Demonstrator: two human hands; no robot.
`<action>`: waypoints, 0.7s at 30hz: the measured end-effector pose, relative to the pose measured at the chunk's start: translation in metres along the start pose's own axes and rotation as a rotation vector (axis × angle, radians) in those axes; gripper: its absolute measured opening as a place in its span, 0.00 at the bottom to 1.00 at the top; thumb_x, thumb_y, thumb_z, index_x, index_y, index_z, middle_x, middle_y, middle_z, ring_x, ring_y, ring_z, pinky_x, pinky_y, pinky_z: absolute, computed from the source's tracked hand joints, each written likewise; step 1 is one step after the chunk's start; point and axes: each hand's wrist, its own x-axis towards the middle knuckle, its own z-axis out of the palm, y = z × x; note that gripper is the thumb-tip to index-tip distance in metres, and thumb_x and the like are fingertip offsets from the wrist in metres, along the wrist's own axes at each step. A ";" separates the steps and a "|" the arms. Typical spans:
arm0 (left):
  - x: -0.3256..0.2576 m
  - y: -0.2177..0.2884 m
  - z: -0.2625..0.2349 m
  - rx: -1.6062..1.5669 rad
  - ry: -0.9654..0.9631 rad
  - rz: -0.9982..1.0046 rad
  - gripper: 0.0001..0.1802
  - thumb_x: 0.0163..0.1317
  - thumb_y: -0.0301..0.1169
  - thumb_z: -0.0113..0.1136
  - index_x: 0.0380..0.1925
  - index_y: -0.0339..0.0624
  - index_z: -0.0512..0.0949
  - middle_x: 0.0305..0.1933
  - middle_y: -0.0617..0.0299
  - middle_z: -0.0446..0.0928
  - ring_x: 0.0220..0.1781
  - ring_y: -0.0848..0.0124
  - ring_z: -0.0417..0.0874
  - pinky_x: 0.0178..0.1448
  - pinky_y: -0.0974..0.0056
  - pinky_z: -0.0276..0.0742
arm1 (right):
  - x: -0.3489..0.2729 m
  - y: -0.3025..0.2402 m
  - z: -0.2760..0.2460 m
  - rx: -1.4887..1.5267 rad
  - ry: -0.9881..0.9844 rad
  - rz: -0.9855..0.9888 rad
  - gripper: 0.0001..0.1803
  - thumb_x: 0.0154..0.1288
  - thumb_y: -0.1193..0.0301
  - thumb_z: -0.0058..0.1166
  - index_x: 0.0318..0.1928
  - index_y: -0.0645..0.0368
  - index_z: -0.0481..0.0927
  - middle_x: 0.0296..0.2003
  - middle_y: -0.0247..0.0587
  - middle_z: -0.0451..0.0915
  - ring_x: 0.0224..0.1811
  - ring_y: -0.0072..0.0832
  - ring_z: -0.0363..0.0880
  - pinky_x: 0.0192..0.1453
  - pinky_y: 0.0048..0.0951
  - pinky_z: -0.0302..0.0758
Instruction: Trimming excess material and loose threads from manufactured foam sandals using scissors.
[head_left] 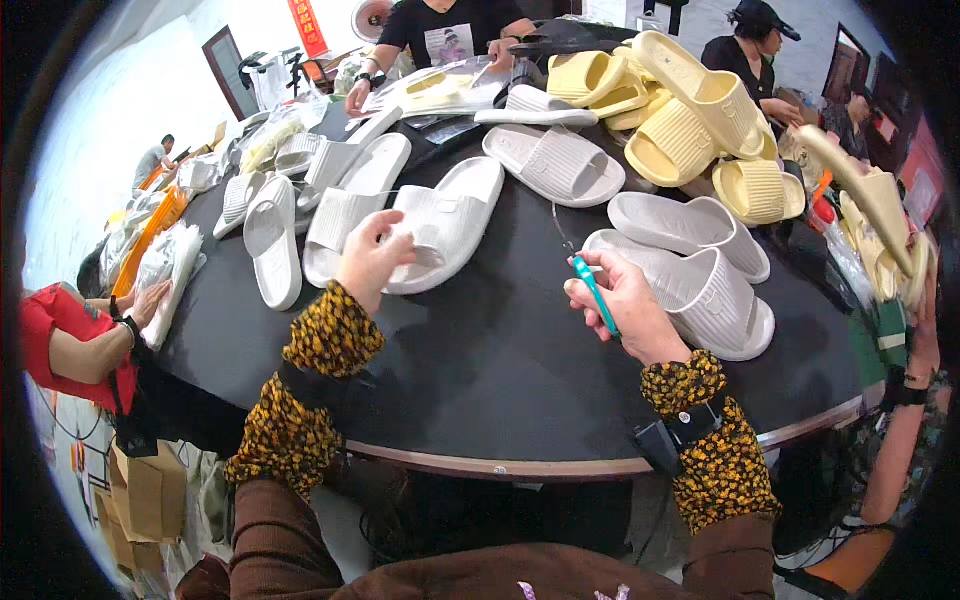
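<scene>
My left hand (375, 258) is raised beside a white slipper (450, 225), its fingers curved and apart. I make out nothing held in it. In my right hand (635, 305) is a slim teal-handled tool (596, 297), gripped between thumb and fingers. A thin, curved dark piece extends from the tool's far end; its exact shape is too fine to make out. Just right of that hand, a pair of white slippers lies on the table, the nearer slipper (700, 290) partly behind my fingers. Another white slipper (560, 165) lies beyond the tool.
Several yellow slippers (680, 140) are heaped at the far right of the black table (480, 370). More white slippers (272, 240) lie at the left. Co-workers sit around the table, one in a red garment (60, 335) at the left. Cardboard boxes (150, 490) stand at lower left.
</scene>
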 end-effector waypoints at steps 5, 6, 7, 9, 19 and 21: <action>-0.051 0.032 0.036 -0.182 -0.354 -0.035 0.23 0.60 0.25 0.54 0.54 0.29 0.66 0.50 0.55 0.71 0.46 0.68 0.78 0.50 0.67 0.75 | -0.002 -0.002 -0.001 0.074 0.035 -0.027 0.21 0.59 0.70 0.58 0.51 0.62 0.70 0.26 0.33 0.74 0.17 0.11 0.69 0.14 0.13 0.64; -0.058 0.035 0.041 -0.223 -0.428 -0.055 0.22 0.60 0.25 0.54 0.54 0.29 0.66 0.50 0.55 0.72 0.46 0.68 0.78 0.50 0.68 0.75 | 0.000 0.000 -0.002 0.084 0.046 -0.039 0.23 0.58 0.69 0.59 0.52 0.65 0.69 0.26 0.33 0.74 0.18 0.11 0.69 0.14 0.14 0.63; -0.065 0.042 0.046 -0.226 -0.421 -0.127 0.20 0.60 0.23 0.54 0.53 0.30 0.68 0.50 0.56 0.74 0.46 0.71 0.79 0.50 0.69 0.75 | 0.002 0.002 -0.002 0.094 0.058 -0.051 0.25 0.58 0.69 0.59 0.52 0.67 0.68 0.25 0.32 0.74 0.18 0.12 0.69 0.14 0.14 0.63; -0.062 0.048 0.036 -0.145 -0.409 -0.060 0.19 0.60 0.24 0.54 0.52 0.30 0.69 0.48 0.57 0.75 0.46 0.72 0.78 0.49 0.69 0.75 | 0.003 0.000 0.000 0.105 0.069 -0.057 0.22 0.59 0.70 0.58 0.52 0.64 0.69 0.25 0.33 0.74 0.17 0.11 0.68 0.14 0.14 0.63; 0.066 -0.041 -0.134 0.756 0.318 0.292 0.20 0.54 0.31 0.59 0.49 0.40 0.74 0.50 0.50 0.74 0.54 0.62 0.74 0.58 0.62 0.69 | 0.001 -0.002 0.004 0.077 0.054 -0.054 0.21 0.59 0.69 0.59 0.51 0.62 0.70 0.26 0.33 0.74 0.17 0.11 0.69 0.14 0.13 0.63; 0.081 -0.047 -0.155 1.070 0.426 0.236 0.22 0.53 0.35 0.60 0.51 0.48 0.73 0.59 0.47 0.67 0.62 0.54 0.67 0.64 0.57 0.65 | 0.001 0.002 0.000 0.078 0.059 -0.056 0.21 0.58 0.69 0.59 0.51 0.62 0.70 0.26 0.33 0.74 0.17 0.11 0.69 0.14 0.13 0.63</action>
